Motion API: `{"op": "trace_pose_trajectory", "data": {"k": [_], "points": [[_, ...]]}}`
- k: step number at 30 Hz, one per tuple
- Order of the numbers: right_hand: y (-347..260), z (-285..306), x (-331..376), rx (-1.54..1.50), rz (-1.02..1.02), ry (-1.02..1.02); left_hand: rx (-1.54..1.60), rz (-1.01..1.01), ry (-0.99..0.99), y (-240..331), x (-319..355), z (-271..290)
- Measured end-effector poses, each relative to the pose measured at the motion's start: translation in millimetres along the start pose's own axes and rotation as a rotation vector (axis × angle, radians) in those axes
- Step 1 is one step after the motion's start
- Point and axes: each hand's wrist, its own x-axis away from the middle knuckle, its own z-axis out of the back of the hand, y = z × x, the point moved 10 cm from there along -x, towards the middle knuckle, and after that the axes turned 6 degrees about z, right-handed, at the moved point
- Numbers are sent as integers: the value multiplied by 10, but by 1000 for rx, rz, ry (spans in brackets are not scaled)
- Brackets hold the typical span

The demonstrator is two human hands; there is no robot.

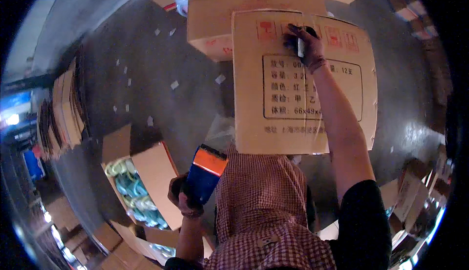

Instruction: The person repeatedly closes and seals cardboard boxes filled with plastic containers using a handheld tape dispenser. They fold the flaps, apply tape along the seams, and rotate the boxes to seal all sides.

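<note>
My right hand (304, 45) reaches far forward and presses on the top of a large closed cardboard box (273, 109) with red symbols and a printed black frame; a small dark and white object sits under its fingers. My left hand (184, 197) is held low near my body, gripping a blue tape dispenser with an orange top (207, 172). A checked apron (259, 211) covers my front below the box.
An open carton (146, 167) with green and yellow bundles stands at the left. Flat cardboard sheets (63, 109) are stacked at the far left. More cartons (215, 6) lie beyond the box, and others (415, 192) at the right. Paper scraps (174, 84) dot the dark floor.
</note>
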Motion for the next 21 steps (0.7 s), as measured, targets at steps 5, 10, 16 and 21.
{"op": "trace_pose_trajectory", "data": {"k": [5, 10, 16, 21], "points": [[-17, -799, 1876, 131, -279, -345, -51, -68, 175, -18, 882, 213], [369, -69, 3548, -335, -559, -262, 43, -16, -165, 12, 1416, -236], [902, 254, 4314, -332, -659, -162, -116, 33, -303, -112, 1688, -479], [834, 579, 4502, -213, -427, 197, -336, -60, -496, -213, 1797, -569]]}}
